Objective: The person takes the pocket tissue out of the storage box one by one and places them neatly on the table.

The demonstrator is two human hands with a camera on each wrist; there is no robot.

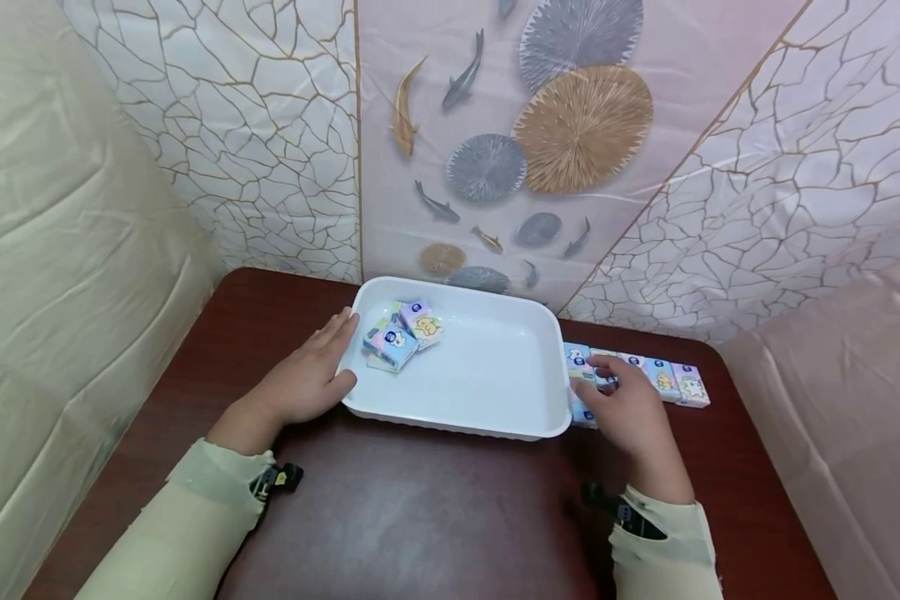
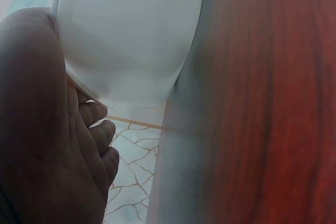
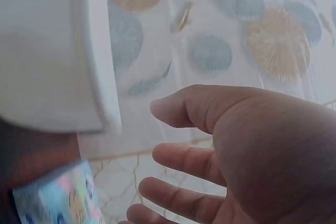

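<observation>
A white rectangular tray [image 1: 487, 367] lies on the table, with several small cartoon-printed pastel packs [image 1: 392, 343] heaped at its left end. My left hand [image 1: 307, 379] rests against the tray's left rim, fingers extended along it; the left wrist view shows the palm beside the tray wall. Just right of the tray, my right hand [image 1: 632, 408] hovers over more such packs [image 1: 663, 381] standing side by side. In the right wrist view, thumb and fingers are spread with nothing between them. This hand partly hides the packs closest to the tray.
The dark reddish-brown table [image 1: 427, 517] reaches back to a patterned fabric backdrop [image 1: 285, 150] with fish and round leaf shapes. Pale cloth hangs on both sides. Each wrist carries a small black device strapped at the sleeve.
</observation>
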